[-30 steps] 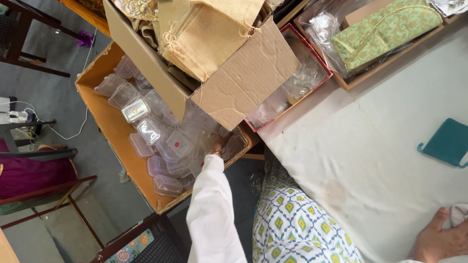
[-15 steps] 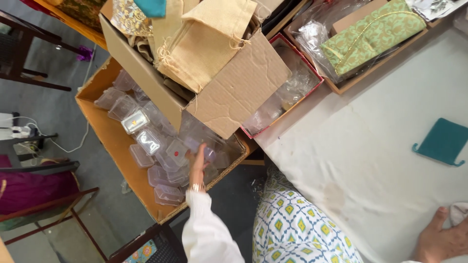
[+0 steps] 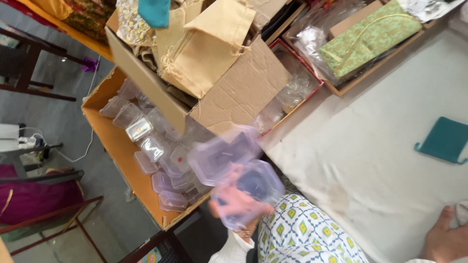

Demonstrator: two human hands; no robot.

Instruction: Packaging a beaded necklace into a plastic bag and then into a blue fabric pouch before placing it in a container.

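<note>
The left hand [image 3: 239, 204] has its fingers clamped under two clear plastic boxes [image 3: 234, 160], blurred, above the carton of boxes [image 3: 122, 160]. Best to grip firmly so the upper box doesn't slip. Their long axis seems to run away from the fingers toward the table [image 3: 370, 146]. The right hand [image 3: 446, 238] rests there; I cannot tell its fingers' state.

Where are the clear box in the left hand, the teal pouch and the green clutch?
Clear box [image 3: 229, 156], head view, on its open lid.
Teal pouch [image 3: 446, 139], head view, on its middle.
Green clutch [image 3: 373, 36], head view, on its patterned face.
</note>
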